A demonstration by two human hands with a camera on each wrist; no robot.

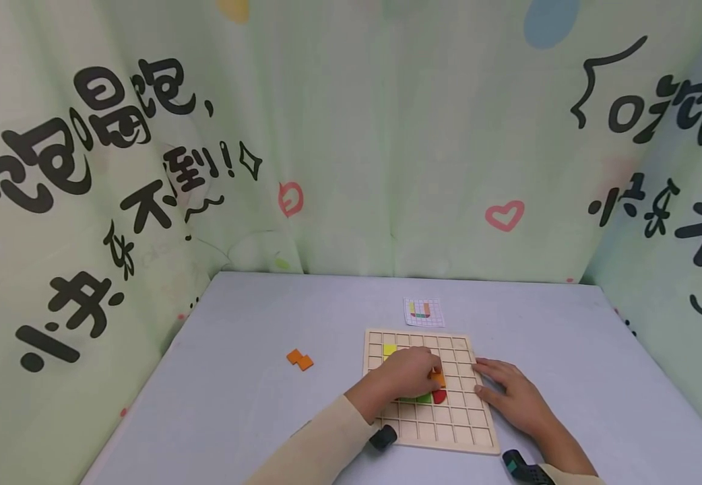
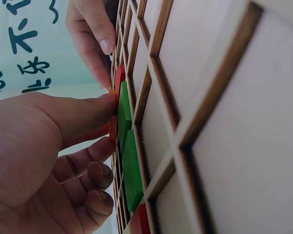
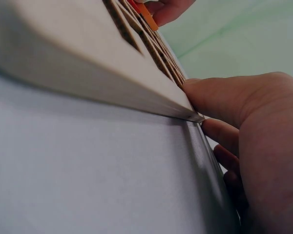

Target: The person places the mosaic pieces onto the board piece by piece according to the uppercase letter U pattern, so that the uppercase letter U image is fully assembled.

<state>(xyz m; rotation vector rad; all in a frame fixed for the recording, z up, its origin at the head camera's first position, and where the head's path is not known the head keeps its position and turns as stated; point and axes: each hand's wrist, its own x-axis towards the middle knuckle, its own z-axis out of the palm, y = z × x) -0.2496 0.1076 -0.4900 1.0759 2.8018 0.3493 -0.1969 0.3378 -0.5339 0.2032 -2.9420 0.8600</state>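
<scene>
A wooden grid board [image 1: 460,431] lies on the table. My left hand [image 1: 410,372] reaches over its middle and pinches an orange piece [image 1: 439,380] between thumb and fingers. In the left wrist view this orange piece [image 2: 113,127] stands close against a red piece [image 2: 120,77] and a green piece [image 2: 124,114] seated in the grid. A yellow piece [image 1: 390,349] sits farther up the board, partly covered by the left hand. My right hand [image 1: 511,397] rests at the board's right edge, its thumb [image 3: 210,97] on the rim and its fingers loosely extended.
Orange squares [image 1: 300,360] lie corner to corner on the table, left of the board. Beyond the board's far edge is a small card [image 1: 424,312] printed with a grid and a coloured U shape. Printed curtains [image 1: 351,135] surround the table [image 1: 236,417].
</scene>
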